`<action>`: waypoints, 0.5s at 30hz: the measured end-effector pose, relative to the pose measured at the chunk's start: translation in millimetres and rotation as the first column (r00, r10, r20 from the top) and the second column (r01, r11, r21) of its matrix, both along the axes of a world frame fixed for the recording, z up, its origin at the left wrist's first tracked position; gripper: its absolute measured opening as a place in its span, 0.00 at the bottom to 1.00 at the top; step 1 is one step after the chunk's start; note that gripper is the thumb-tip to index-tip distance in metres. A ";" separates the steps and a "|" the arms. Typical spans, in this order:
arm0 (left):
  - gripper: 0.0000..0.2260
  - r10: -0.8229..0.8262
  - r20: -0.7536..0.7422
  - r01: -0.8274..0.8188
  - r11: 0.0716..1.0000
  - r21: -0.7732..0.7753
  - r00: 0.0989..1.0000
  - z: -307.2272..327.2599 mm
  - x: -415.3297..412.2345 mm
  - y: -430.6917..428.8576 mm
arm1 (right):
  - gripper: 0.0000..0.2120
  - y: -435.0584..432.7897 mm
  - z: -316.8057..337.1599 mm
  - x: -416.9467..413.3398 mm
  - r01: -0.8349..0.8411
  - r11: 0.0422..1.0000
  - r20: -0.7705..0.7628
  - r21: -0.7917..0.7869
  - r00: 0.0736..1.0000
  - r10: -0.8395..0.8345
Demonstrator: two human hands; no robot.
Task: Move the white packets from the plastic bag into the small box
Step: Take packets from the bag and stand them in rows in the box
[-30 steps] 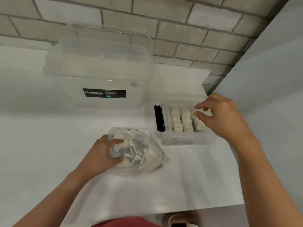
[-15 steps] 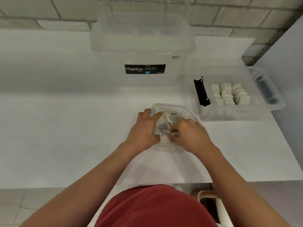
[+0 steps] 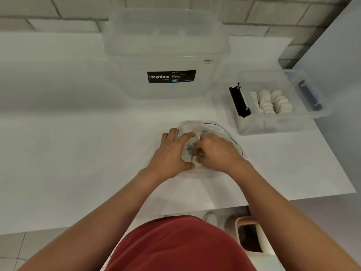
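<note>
A white table [image 3: 78, 133] bore a large clear tub [image 3: 166, 53] at the back and the small box [image 3: 277, 122] at its right. Before the tub lay the plastic bag [image 3: 218, 130]. The left hand [image 3: 172, 153] gripped the bag's side. The right hand [image 3: 216, 151] curled inside it, its catch unclear. White packets [image 3: 273, 101] stood in rows in the box.

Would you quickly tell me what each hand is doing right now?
Left hand: closed, gripping the bag at its mouth.
Right hand: closed inside the bag, fingers pinching what looks like a packet.
</note>
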State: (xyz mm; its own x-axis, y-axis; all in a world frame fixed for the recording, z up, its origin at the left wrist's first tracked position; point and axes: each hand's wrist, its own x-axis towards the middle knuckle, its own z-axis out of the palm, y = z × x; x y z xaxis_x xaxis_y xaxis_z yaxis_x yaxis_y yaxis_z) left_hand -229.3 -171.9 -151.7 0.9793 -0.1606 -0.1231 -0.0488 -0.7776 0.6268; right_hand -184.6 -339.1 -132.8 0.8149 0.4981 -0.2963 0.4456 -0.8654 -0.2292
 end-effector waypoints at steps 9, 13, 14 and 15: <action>0.34 0.013 0.002 -0.013 1.000 -0.027 1.000 -1.8 0.3 7.4 | 0.09 7.8 10.0 3.3 0.065 0.949 0.074 0.308 0.993 -0.092; 0.29 0.035 0.034 -0.036 0.999 0.027 0.999 -3.7 0.9 7.3 | 0.11 -5.4 9.2 -1.4 0.118 0.968 0.171 0.219 0.973 -0.158; 0.27 0.040 0.041 -0.042 0.998 0.045 0.998 -4.4 1.4 6.1 | 0.10 -9.5 8.8 -3.8 0.132 0.979 0.174 0.153 0.972 -0.158; 0.24 0.050 0.046 -0.053 0.996 0.065 0.998 -4.7 2.4 4.6 | 0.10 -12.0 8.4 -6.5 0.139 0.985 0.161 0.106 0.975 -0.155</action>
State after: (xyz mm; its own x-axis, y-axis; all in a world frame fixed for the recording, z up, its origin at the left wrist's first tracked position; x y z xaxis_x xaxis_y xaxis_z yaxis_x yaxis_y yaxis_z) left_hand -226.9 -167.3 -156.3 0.9907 -0.1030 -0.0885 -0.0342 -0.8196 0.5719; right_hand -191.1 -351.2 -124.4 0.9153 0.3884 -0.1070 0.3544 -0.9025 -0.2447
